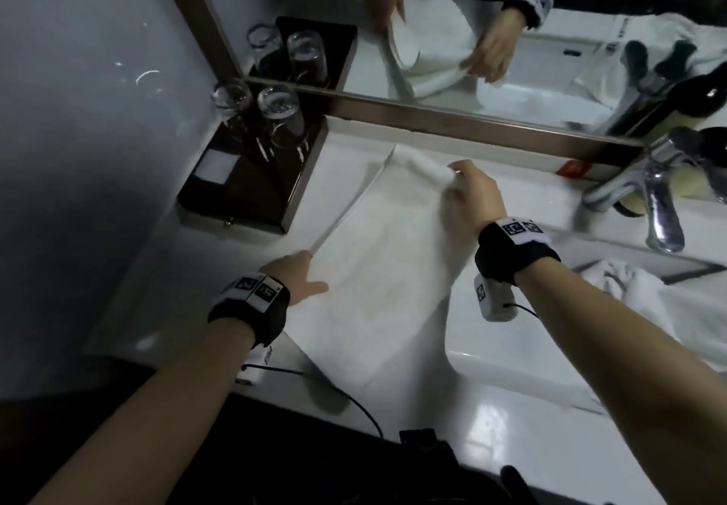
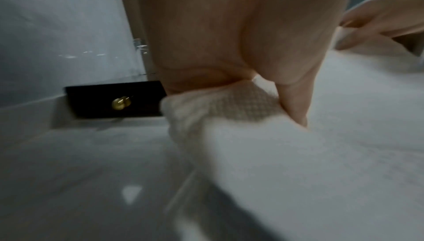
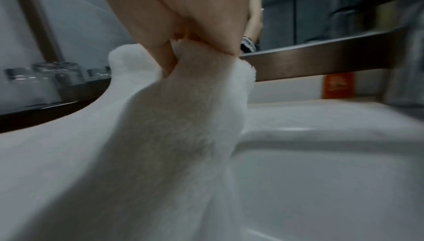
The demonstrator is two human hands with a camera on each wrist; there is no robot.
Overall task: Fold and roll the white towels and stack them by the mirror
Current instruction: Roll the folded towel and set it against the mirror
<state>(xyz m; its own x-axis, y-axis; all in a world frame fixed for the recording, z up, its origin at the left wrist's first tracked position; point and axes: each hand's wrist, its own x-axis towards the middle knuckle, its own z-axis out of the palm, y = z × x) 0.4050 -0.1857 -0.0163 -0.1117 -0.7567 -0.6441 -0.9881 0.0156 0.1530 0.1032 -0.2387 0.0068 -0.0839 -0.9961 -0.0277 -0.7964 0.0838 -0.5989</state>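
Both forearms reach over a white vanity counter [image 1: 491,418] toward a framed mirror [image 1: 472,83].

Left hand [image 1: 293,280] pinches the near left edge of the white towel [image 1: 377,268], thumb on top; right hand [image 1: 470,197] clamps the far corner between thumb and fingers, lifted slightly beside the mirror frame. That towel lies flat between a dark wooden tray [image 1: 251,186] and the sink basin [image 1: 550,347]. One more crumpled towel [image 1: 625,288] rests by the chrome faucet [image 1: 661,193]. Two upturned glasses [image 1: 255,111] stand on the tray; one orange packet [image 1: 574,168] lies against the frame.
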